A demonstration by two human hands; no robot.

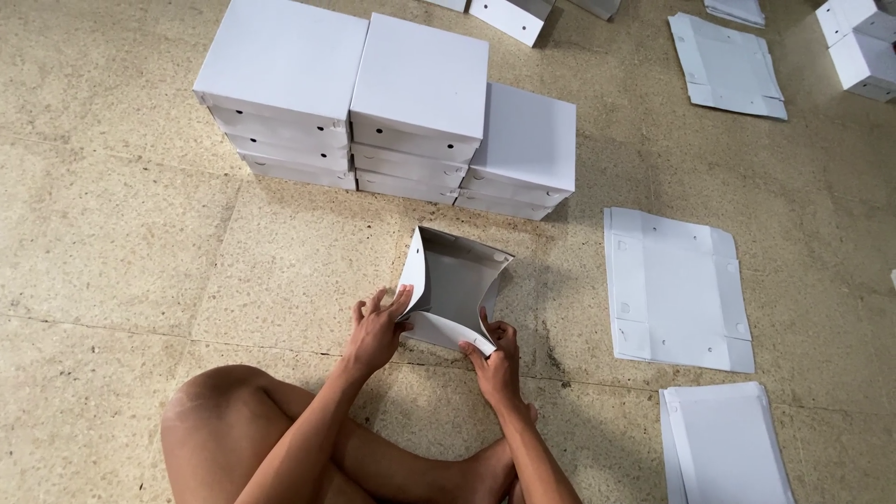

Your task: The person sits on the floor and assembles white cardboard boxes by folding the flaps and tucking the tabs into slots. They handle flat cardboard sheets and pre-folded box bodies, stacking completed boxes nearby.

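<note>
We find the person seated cross-legged on the floor (112, 243), with a half-folded white cardboard box (455, 280) lying directly ahead of the knees, near the middle of the floor area in view. The left hand (376, 327) is closed on the box's raised left wall, fingers along its inner face. The right hand (495, 359) pinches the near right corner, where a flap is turned in. Both hands are therefore occupied with the same piece; neither is free.

We note the governing relation: the box sits just forward of the hands, its open side up and tilted toward the person, its long axis running roughly left to right. The far wall stands up while the near edge is still low. The right hand lies closer to the body; the left reaches slightly further forward.

Beyond the box, stacks of finished white boxes (383, 103) stand side by side. To the right lie flat unfolded cardboard blanks (677, 289), well apart from the hands.
</note>
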